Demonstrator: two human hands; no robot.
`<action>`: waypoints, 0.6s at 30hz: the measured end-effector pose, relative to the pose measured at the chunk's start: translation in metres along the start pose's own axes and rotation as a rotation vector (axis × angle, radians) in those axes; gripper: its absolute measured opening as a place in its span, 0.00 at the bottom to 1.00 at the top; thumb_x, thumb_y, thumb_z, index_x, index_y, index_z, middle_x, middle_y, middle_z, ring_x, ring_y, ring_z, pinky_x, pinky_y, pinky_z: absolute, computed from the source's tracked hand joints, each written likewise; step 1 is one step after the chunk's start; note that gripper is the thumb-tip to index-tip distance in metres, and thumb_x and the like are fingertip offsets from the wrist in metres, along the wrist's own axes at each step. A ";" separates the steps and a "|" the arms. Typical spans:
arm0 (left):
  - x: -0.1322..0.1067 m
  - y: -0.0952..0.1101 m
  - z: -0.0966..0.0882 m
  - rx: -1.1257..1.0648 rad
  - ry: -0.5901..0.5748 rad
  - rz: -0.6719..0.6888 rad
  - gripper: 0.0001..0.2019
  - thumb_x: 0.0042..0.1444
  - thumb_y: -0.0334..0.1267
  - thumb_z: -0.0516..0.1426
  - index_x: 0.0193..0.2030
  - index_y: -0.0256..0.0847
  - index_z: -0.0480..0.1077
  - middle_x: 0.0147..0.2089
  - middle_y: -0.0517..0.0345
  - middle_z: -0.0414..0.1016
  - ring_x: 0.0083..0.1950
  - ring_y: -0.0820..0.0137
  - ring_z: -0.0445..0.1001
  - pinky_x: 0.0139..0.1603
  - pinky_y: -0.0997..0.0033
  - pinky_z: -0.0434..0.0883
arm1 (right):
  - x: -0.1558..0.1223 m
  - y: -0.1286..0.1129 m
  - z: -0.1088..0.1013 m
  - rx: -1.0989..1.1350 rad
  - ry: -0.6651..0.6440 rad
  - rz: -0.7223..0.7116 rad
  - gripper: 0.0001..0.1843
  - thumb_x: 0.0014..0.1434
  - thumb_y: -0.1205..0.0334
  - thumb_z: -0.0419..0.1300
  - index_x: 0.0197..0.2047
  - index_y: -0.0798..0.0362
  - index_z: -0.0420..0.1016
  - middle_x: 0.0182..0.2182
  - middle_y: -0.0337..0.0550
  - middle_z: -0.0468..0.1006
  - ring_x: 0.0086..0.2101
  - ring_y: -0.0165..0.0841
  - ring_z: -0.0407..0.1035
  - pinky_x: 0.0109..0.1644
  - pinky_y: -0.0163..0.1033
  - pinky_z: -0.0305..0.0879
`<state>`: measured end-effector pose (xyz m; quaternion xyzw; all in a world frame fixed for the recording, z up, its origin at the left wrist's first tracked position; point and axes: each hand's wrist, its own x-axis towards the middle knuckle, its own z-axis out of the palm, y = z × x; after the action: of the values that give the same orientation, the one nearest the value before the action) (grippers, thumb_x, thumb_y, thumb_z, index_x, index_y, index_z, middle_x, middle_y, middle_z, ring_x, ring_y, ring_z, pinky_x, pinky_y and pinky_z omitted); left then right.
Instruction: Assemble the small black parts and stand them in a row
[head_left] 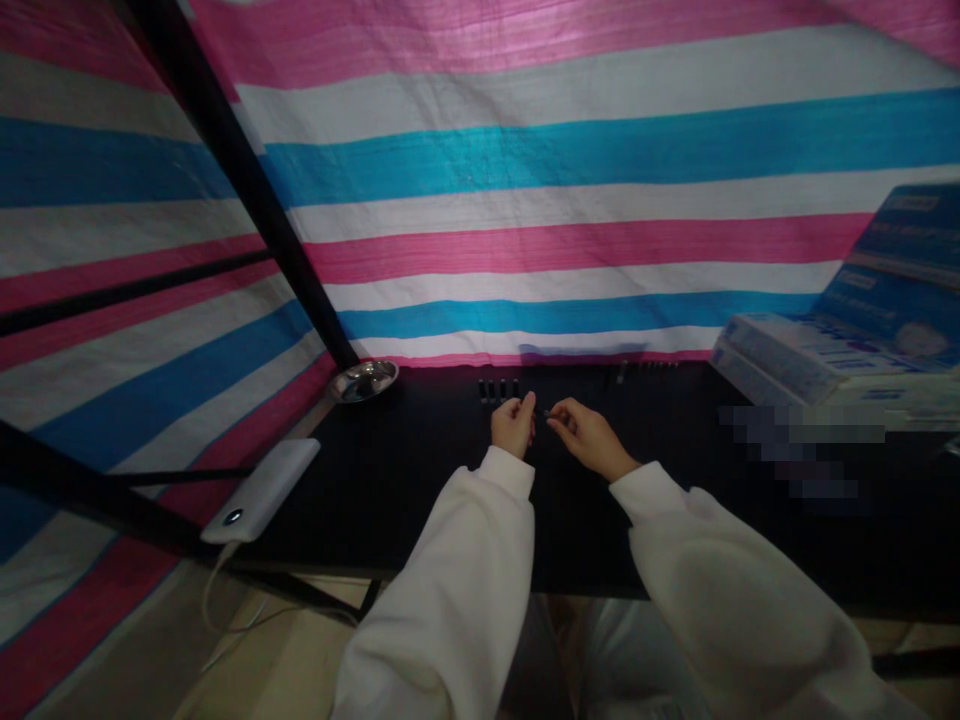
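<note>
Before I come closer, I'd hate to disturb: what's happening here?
A person's right hand pinches a small dark item, close to the curled left hand; whether that holds anything is unclear. Beyond the left hand, four small dark cylinder-like pieces line up on the black table, with a shiny round metal dish farther left.

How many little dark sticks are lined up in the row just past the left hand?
4, side by side, from left to right: first stick, second stick, third stick and fourth stick. The left hand may hide more.
</note>
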<state>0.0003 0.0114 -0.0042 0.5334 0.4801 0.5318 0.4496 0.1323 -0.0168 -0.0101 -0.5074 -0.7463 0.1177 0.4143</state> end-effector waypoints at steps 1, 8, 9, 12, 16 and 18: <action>-0.001 0.000 0.000 0.047 0.000 0.039 0.19 0.46 0.53 0.52 0.18 0.38 0.57 0.11 0.68 0.55 0.11 0.81 0.54 0.13 0.79 0.50 | 0.000 0.002 0.001 -0.026 -0.014 -0.001 0.10 0.54 0.58 0.51 0.37 0.53 0.67 0.28 0.41 0.72 0.23 0.28 0.63 0.28 0.34 0.59; -0.001 -0.004 -0.002 0.223 0.090 0.198 0.15 0.48 0.48 0.52 0.23 0.38 0.60 0.14 0.67 0.59 0.17 0.80 0.59 0.20 0.80 0.55 | -0.002 0.018 0.001 -0.192 -0.088 -0.011 0.08 0.53 0.61 0.53 0.34 0.52 0.72 0.31 0.43 0.70 0.28 0.29 0.65 0.31 0.34 0.59; 0.000 -0.005 -0.002 0.220 0.103 0.195 0.14 0.47 0.48 0.53 0.24 0.38 0.60 0.14 0.68 0.59 0.17 0.80 0.59 0.20 0.80 0.55 | -0.002 0.021 0.001 -0.209 -0.074 0.002 0.07 0.52 0.61 0.54 0.33 0.53 0.72 0.31 0.44 0.69 0.28 0.29 0.65 0.31 0.34 0.59; 0.002 -0.006 -0.002 0.203 0.088 0.187 0.14 0.46 0.48 0.54 0.25 0.38 0.60 0.14 0.68 0.59 0.16 0.80 0.59 0.19 0.80 0.55 | 0.000 0.023 -0.003 -0.194 0.031 0.050 0.07 0.52 0.62 0.54 0.32 0.54 0.72 0.29 0.43 0.67 0.29 0.30 0.64 0.33 0.36 0.60; 0.001 -0.008 0.001 0.183 -0.028 0.167 0.13 0.45 0.46 0.55 0.27 0.38 0.61 0.14 0.68 0.59 0.14 0.80 0.57 0.17 0.80 0.55 | 0.004 0.014 -0.007 -0.011 0.143 0.005 0.10 0.54 0.61 0.51 0.36 0.55 0.69 0.27 0.42 0.66 0.27 0.29 0.62 0.32 0.35 0.60; 0.000 -0.009 0.002 0.166 -0.136 0.162 0.12 0.46 0.45 0.55 0.30 0.38 0.61 0.16 0.67 0.61 0.13 0.81 0.57 0.16 0.80 0.55 | 0.005 0.009 -0.006 0.061 0.115 -0.038 0.10 0.54 0.62 0.50 0.37 0.56 0.69 0.27 0.42 0.66 0.27 0.29 0.61 0.31 0.35 0.60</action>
<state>0.0020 0.0128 -0.0131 0.6408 0.4462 0.4874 0.3907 0.1418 -0.0097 -0.0094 -0.4861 -0.7269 0.1033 0.4739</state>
